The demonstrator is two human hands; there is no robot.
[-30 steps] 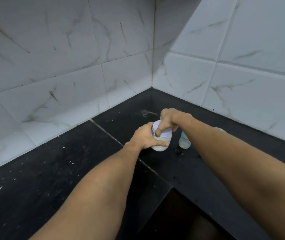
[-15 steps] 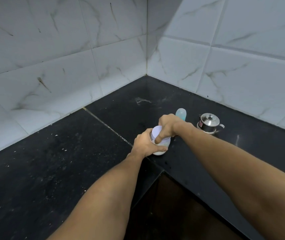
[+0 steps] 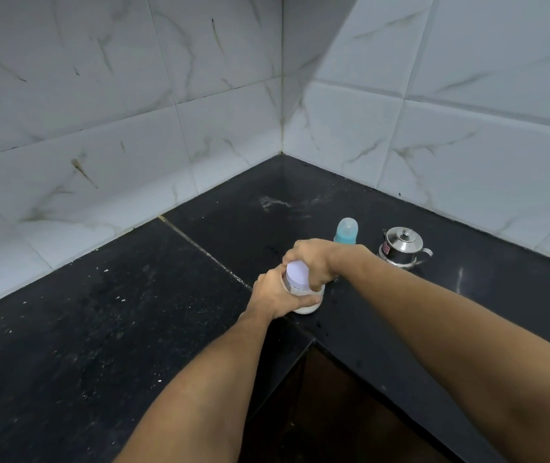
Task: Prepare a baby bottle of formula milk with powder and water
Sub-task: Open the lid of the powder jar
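Observation:
A small clear jar of white powder (image 3: 305, 307) with a pale lilac lid (image 3: 297, 271) stands on the black counter (image 3: 180, 295) near its inner corner. My left hand (image 3: 275, 294) wraps around the jar's body. My right hand (image 3: 313, 259) grips the lid from above and the right. Just behind my right hand stands a baby bottle (image 3: 346, 230) with a blue collar and a clear cap, its lower part hidden by my wrist. A small steel pot with a lid (image 3: 402, 246) sits to the right of the bottle.
White marbled tile walls (image 3: 200, 111) meet in a corner behind the counter. The counter is L-shaped, with a dark gap (image 3: 327, 412) below its inner edge between my forearms. White specks lie scattered on the left slab.
The view has tilted and shifted, bringing the bottle and steel pot into sight. Both hands stay on the jar, the right hand still clamped over the lid.

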